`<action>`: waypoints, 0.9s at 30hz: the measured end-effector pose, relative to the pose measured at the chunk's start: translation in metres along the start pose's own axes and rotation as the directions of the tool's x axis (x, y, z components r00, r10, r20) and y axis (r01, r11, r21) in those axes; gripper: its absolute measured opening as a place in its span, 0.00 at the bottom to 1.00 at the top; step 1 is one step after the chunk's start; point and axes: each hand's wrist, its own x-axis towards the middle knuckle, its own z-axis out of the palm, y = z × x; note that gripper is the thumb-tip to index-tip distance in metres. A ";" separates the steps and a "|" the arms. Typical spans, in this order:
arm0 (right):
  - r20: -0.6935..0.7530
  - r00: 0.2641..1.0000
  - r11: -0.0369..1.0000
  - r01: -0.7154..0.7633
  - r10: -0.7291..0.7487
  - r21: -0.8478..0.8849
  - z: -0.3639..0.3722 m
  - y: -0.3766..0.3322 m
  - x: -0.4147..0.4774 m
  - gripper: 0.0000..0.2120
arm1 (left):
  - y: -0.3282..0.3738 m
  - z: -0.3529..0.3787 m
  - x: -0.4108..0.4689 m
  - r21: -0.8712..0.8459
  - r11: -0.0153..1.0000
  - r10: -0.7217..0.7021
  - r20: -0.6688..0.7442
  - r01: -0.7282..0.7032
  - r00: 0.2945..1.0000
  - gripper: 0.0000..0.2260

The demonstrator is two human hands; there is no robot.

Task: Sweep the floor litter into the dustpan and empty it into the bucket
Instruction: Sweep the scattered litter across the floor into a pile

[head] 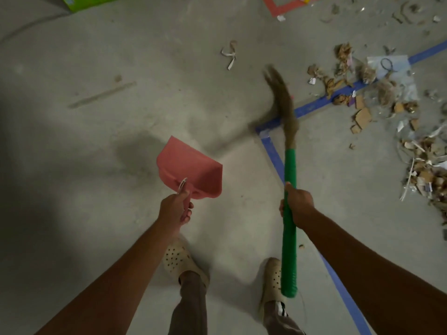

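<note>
Toward the frame's right edge lies the litter, up and right of the broom, nearer the right hand, whose grip wraps its handle; the left hand holds the dustpan, well apart.

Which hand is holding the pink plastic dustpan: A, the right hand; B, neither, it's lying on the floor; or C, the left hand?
C: the left hand grips the handle of the pink plastic dustpan, held off the floor, while the right hand grips the green-handled broom.
</note>
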 end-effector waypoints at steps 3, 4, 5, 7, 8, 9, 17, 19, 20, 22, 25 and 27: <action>-0.074 0.996 0.996 0.049 -0.043 0.080 0.015 -0.017 -0.030 0.18 | 0.025 -0.026 0.007 0.014 1.000 0.007 0.020 -0.007 1.000 0.14; -0.090 0.995 0.995 0.059 -0.052 0.084 0.020 -0.020 -0.041 0.17 | 0.035 -0.034 0.008 0.013 1.000 -0.005 0.022 0.005 1.000 0.14; -0.098 0.993 0.994 0.070 -0.062 0.080 0.025 -0.023 -0.050 0.18 | 0.044 -0.040 0.008 0.008 1.000 -0.016 0.024 0.016 1.000 0.13; -0.081 0.994 0.995 0.083 -0.078 0.059 0.038 -0.031 -0.070 0.18 | 0.064 -0.052 0.009 0.000 1.000 -0.022 0.019 0.021 1.000 0.13; -0.065 0.994 0.995 0.086 -0.084 0.039 0.044 -0.034 -0.078 0.18 | 0.072 -0.056 0.009 0.003 1.000 -0.019 0.018 0.019 1.000 0.13; -0.048 0.995 0.996 0.092 -0.091 0.018 0.052 -0.040 -0.086 0.17 | 0.083 -0.061 0.010 0.005 1.000 -0.014 0.019 0.014 1.000 0.14; 0.161 0.963 0.949 0.245 -0.215 -0.199 0.121 -0.092 -0.099 0.16 | 0.155 -0.072 0.042 0.060 0.998 0.013 0.015 -0.014 1.000 0.13; 0.210 0.959 0.944 0.238 -0.191 -0.228 0.134 -0.110 -0.087 0.15 | 0.171 -0.068 0.055 0.089 0.996 0.013 0.034 -0.016 0.999 0.13; 0.228 0.959 0.945 0.223 -0.168 -0.240 0.139 -0.118 -0.079 0.15 | 0.178 -0.065 0.062 0.098 0.995 0.008 0.039 -0.012 0.999 0.13; 0.248 0.963 0.946 0.170 -0.101 -0.275 0.149 -0.136 -0.058 0.15 | 0.193 -0.060 0.079 0.129 0.992 0.000 0.033 -0.005 0.999 0.13; 0.241 0.970 0.967 0.039 0.024 -0.251 0.157 -0.157 -0.024 0.17 | 0.219 -0.050 0.103 0.182 0.983 -0.006 0.051 -0.004 0.999 0.14; 0.182 0.980 0.982 -0.042 0.076 -0.185 0.154 -0.162 -0.008 0.17 | 0.235 -0.040 0.117 0.222 0.975 -0.015 0.033 0.007 0.999 0.14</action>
